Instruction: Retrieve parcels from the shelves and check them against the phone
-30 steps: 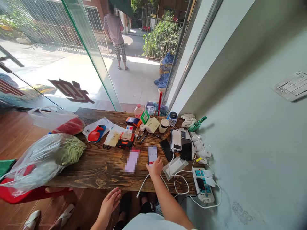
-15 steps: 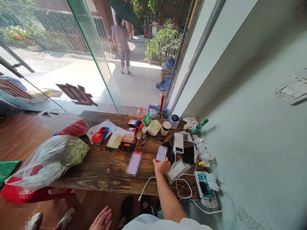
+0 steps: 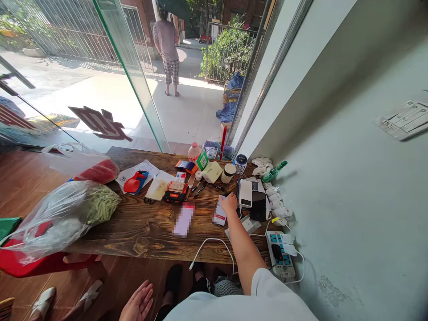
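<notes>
My right hand (image 3: 229, 203) reaches over the table with its fingers bent at the upper right edge of a phone (image 3: 220, 216). The phone lies screen up, light with a red button near its bottom. A dark, flat thing shows just behind the fingers, mostly covered by the hand; what the fingertips grip is hidden. Low in the view, off the table's front edge, my left hand (image 3: 137, 302) is held with fingers stretched out and nothing in it. A second phone (image 3: 183, 220), its screen blurred out, lies to the left.
On the wooden table (image 3: 133, 236) stand a power bank (image 3: 245, 193), a dark phone (image 3: 258, 206), a jar (image 3: 228, 173) and a green QR stand (image 3: 202, 159). A white cable (image 3: 210, 240) loops by a power strip (image 3: 281, 254). Vegetables in a plastic bag (image 3: 67, 218) lie left. A person (image 3: 169, 49) stands outside.
My right hand has moved from the phone's lower right side up to its upper right edge. The phone's red button is now uncovered. My left hand stays low and open.
</notes>
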A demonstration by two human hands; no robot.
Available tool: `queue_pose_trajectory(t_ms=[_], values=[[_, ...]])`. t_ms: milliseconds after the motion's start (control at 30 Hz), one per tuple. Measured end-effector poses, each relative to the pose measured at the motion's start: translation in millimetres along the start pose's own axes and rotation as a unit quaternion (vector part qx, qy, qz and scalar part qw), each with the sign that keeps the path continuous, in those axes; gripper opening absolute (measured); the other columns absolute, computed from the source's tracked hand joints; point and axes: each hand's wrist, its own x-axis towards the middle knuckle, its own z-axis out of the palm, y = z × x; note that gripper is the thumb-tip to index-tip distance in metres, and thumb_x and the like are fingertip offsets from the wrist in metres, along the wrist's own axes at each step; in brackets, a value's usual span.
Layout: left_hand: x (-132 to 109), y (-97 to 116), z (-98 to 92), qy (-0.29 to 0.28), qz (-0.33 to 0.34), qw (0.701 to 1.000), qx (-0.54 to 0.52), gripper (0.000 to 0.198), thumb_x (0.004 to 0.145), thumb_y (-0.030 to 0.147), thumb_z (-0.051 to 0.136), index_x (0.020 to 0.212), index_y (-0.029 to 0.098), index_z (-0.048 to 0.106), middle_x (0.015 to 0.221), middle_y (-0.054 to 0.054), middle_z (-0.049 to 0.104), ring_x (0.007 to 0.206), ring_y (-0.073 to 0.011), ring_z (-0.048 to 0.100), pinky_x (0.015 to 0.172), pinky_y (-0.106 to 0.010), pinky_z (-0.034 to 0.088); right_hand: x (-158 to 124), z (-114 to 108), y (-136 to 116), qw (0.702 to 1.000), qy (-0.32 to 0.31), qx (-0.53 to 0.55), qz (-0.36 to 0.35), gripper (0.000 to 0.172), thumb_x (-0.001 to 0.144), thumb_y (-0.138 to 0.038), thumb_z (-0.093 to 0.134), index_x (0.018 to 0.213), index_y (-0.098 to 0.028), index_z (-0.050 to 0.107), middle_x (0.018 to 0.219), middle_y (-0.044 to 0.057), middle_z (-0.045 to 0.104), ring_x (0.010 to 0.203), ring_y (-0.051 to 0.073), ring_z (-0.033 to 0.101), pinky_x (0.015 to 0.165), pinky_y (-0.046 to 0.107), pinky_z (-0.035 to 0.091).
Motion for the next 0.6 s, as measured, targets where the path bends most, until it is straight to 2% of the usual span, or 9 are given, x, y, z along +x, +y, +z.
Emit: queue_pose_trajectory(t_ms=[67,167,333,433,500,567,600], values=[[-1.1,-0.6,-0.1,-0.001,0.007,1.0,-0.004,0.033,0.086,0.013,0.059,0.118,0.019,0.062,0.114,-0.011,0.073,0.123,-0.0271,0.062,0.071,-0.025,0.06,7.5,2.1,4.0,1.0,-0.003,0.004,-0.002,0.064,0.087,-0.053,0.055,0.123,0.0,0.055,0.119,0.03,0.063,0.116,0.038,0.059,0.1,0.043,0.042],[-4.0,-2.1,-1.1,0.001,0.001,1.0,-0.001,0.036,0.086,0.014,0.059,0.122,0.019,0.061,0.114,-0.011,0.073,0.122,-0.0269,0.063,0.072,-0.026,0.06,5.9,7.1,8.9,0.999,-0.01,0.02,-0.038,0.063,0.091,-0.051,0.048,0.129,0.0,0.052,0.124,0.029,0.062,0.12,0.035,0.058,0.103,0.042,0.041],[-8.2,0.0,0.8,0.007,-0.013,1.0,0.011,0.029,0.086,0.017,0.06,0.115,0.021,0.064,0.11,-0.01,0.075,0.111,-0.024,0.069,0.074,-0.027,0.06,-18.2,12.0,16.1,0.988,-0.033,0.064,-0.139,0.061,0.09,-0.053,0.052,0.134,-0.011,0.051,0.128,0.018,0.064,0.121,0.028,0.057,0.106,0.038,0.041],[-3.7,3.8,13.8,0.007,0.003,0.999,0.042,0.027,0.085,0.018,0.061,0.112,0.022,0.064,0.106,-0.009,0.074,0.106,-0.0221,0.071,0.07,-0.024,0.058,-54.7,14.6,24.9,0.988,0.003,0.08,-0.134,0.061,0.092,-0.049,0.048,0.139,-0.011,0.044,0.134,0.019,0.059,0.127,0.029,0.05,0.109,0.042,0.038],[3.2,5.7,30.3,-0.004,0.023,0.995,0.1,0.032,0.083,0.021,0.063,0.115,0.02,0.063,0.108,-0.011,0.073,0.107,-0.0238,0.07,0.071,-0.026,0.058,-89.5,20.2,31.0,0.99,0.03,0.083,-0.108,0.069,0.088,-0.047,0.052,0.141,-0.005,0.038,0.135,0.024,0.054,0.128,0.033,0.047,0.108,0.046,0.038],[12.2,6.8,52.6,-0.018,0.091,0.976,0.196,0.041,0.081,0.025,0.063,0.12,0.016,0.06,0.113,-0.014,0.071,0.109,-0.027,0.069,0.079,-0.032,0.058,-125.6,30.3,34.4,0.993,0.041,0.073,-0.081,0.087,0.079,-0.047,0.064,0.143,0.003,0.032,0.137,0.031,0.049,0.127,0.039,0.045,0.107,0.051,0.038],[16.9,7.5,65.5,-0.016,0.149,0.955,0.256,0.046,0.079,0.027,0.064,0.124,0.014,0.059,0.115,-0.016,0.07,0.111,-0.0284,0.068,0.086,-0.036,0.058,-141.4,36.6,34.7,0.995,0.04,0.06,-0.069,0.097,0.074,-0.047,0.07,0.144,0.006,0.029,0.139,0.035,0.046,0.127,0.042,0.045,0.107,0.053,0.037]])
